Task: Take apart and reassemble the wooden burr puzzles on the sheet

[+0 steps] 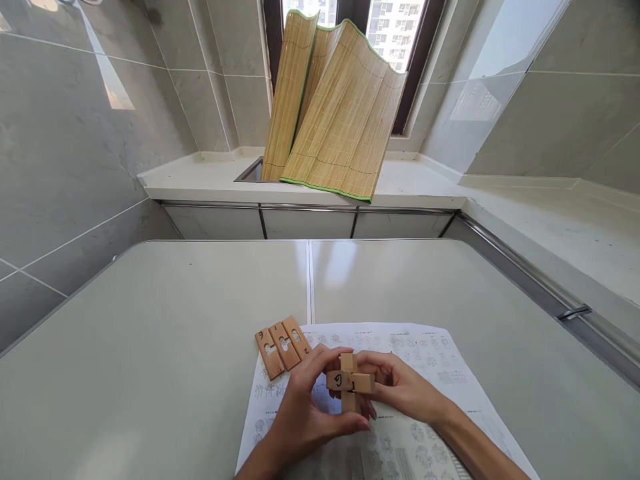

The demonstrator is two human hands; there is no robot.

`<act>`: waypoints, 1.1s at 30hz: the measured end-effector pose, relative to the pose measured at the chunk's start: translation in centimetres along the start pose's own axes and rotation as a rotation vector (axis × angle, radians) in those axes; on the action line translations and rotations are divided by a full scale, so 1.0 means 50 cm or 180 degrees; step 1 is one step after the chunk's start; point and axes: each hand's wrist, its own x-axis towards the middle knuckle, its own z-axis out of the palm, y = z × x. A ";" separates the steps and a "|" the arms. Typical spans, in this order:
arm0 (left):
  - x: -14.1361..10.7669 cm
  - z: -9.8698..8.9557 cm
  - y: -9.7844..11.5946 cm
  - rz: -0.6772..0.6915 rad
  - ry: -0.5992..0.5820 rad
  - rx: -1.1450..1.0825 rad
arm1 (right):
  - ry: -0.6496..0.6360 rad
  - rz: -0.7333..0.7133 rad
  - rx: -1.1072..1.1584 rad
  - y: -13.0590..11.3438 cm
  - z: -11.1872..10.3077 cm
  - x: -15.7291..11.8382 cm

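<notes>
A small cross-shaped wooden block assembly (349, 382) is held between two bare hands, above a printed paper sheet (435, 367) at the near edge of the view. By the left hand (306, 403), the assembly is pinched from its far and near ends, with the forefinger bent over the far end and the thumb laid along the near end. The right side of the assembly is held in the grip of the right hand (406, 388), whose fingers are curled in around the right-pointing block; the fingertips behind the wood are partly hidden. A dark curved mark is shown on the left-pointing block.

Just beyond the left hand, three flat wooden pieces (285, 345) are laid side by side at a slant, partly over the far left corner of the sheet. Each is cut with a slot and marked in dark ink. The sheet is covered with rows of small printed drawings and is spread on a pale, glossy bench (175, 333), crossed by a seam (311, 287) running away from the viewer. On the far side, a folded bamboo mat (345, 113) with green edging is propped on a white ledge (200, 177), against a window (393, 33).
</notes>
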 end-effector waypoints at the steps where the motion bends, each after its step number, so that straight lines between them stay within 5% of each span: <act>1: 0.000 0.000 -0.001 0.0084 0.0016 0.0072 | -0.0027 0.0048 -0.0018 0.000 0.000 -0.001; 12: -0.007 0.006 -0.009 0.0223 0.0327 0.0406 | 0.0704 -0.0331 0.0112 0.029 0.004 0.001; 23: -0.008 0.012 -0.015 0.0237 0.0381 0.0759 | 0.1023 -0.0576 -0.1639 0.024 0.013 0.001; 33: -0.011 0.014 -0.009 0.0274 0.0046 0.0710 | 0.1070 -0.0423 -0.1042 0.029 0.006 -0.004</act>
